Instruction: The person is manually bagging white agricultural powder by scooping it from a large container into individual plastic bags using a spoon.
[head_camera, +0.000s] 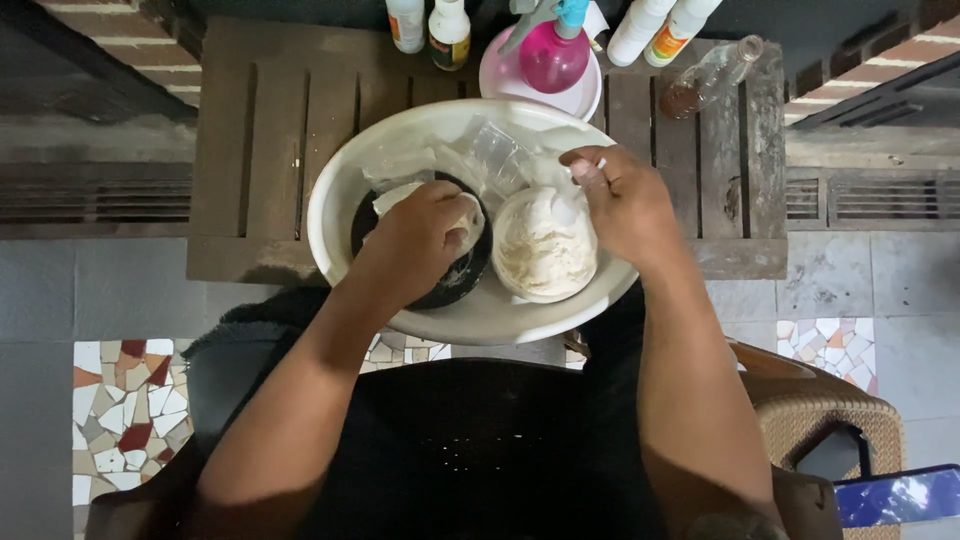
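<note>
A large white basin (340, 190) rests on my lap against a dark wooden slatted table (280, 130). Inside it stand a small black pot (455, 285) on the left and a white pot (545, 250) filled with pale fibrous material on the right. My left hand (425, 235) is cupped over the black pot, pressing on whitish material in it. Above the white pot's far rim, my right hand (620, 200) has its fingers pinched on a bit of the pale material. Crumpled clear plastic (495, 155) lies at the back of the basin.
Along the table's far edge stand a pink spray bottle (553, 55) on a pink dish, several white bottles (447, 32), and a clear glass bottle (712, 75) lying tilted. A wicker chair (830, 420) is at lower right. Mosaic tiles (125, 410) cover the floor.
</note>
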